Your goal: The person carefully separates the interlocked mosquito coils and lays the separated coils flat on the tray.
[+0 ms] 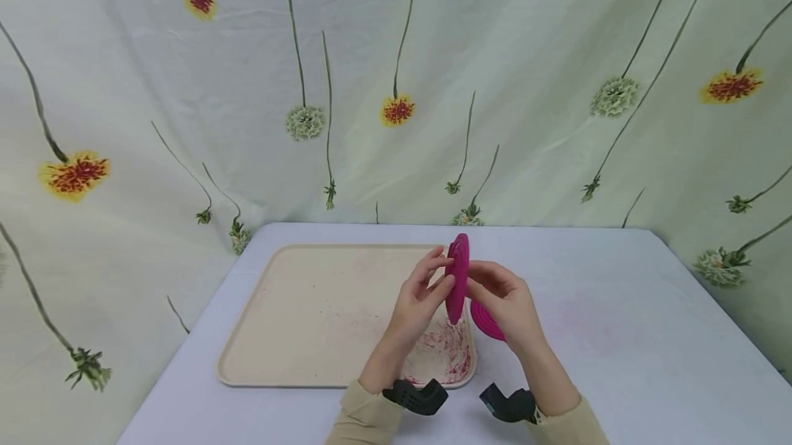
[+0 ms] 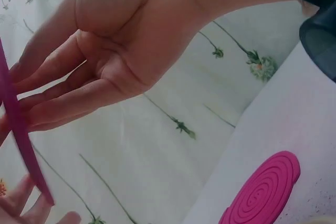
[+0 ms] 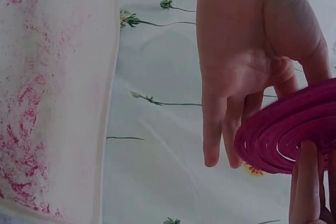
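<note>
Fingers of the left hand (image 1: 413, 300) and right hand (image 1: 511, 299) are pinching a thin, round, magenta spiral-ridged disc (image 1: 458, 273) on edge between them. Beneath the right fingers, another magenta spiral disc (image 1: 485, 322) is lying.

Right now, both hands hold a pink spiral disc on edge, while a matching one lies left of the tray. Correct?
Not quite: the matching disc lies right of the tray, as the head view shows; the held disc is on edge.
</note>
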{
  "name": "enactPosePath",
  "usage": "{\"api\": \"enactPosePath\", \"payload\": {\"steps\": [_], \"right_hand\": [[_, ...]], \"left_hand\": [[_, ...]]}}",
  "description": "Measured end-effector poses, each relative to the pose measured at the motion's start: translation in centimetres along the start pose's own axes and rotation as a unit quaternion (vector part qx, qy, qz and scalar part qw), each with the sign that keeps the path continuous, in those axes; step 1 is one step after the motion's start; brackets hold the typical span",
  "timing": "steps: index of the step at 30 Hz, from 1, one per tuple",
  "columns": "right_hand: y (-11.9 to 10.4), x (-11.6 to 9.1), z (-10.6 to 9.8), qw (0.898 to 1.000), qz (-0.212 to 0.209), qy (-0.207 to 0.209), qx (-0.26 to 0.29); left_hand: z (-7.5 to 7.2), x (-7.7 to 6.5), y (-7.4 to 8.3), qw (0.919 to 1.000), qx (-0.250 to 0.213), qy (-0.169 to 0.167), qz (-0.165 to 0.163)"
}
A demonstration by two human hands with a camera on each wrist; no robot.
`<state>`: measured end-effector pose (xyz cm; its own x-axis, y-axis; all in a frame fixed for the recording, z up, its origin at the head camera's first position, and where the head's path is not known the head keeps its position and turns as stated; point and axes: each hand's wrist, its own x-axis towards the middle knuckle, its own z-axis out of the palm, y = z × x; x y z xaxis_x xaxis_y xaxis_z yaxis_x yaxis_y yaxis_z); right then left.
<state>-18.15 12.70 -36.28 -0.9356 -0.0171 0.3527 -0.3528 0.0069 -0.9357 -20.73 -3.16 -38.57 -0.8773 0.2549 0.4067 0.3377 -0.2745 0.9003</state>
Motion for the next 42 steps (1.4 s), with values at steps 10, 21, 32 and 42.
{"api": "enactPosePath", "payload": {"steps": [10, 21, 32, 42], "right_hand": [[1.0, 0.3, 0.5, 1.0, -0.028, -0.005, 0.009], [1.4, 0.6, 0.2, 0.998, -0.055, 0.011, 0.001], [1.5, 0.6, 0.3, 0.999, -0.046, 0.025, 0.006], [1.6, 0.5, 0.3, 0.999, -0.033, 0.014, 0.006]], "left_hand": [[1.0, 0.1, -0.8, 0.9928, 0.017, 0.099, 0.066], [1.6, -0.2, -0.1, 0.992, 0.075, 0.068, 0.076], [1.6, -0.3, 0.0, 0.9909, 0.085, 0.071, 0.076], [1.2, -0.3, 0.1, 0.9931, 0.081, 0.048, 0.07]]}}
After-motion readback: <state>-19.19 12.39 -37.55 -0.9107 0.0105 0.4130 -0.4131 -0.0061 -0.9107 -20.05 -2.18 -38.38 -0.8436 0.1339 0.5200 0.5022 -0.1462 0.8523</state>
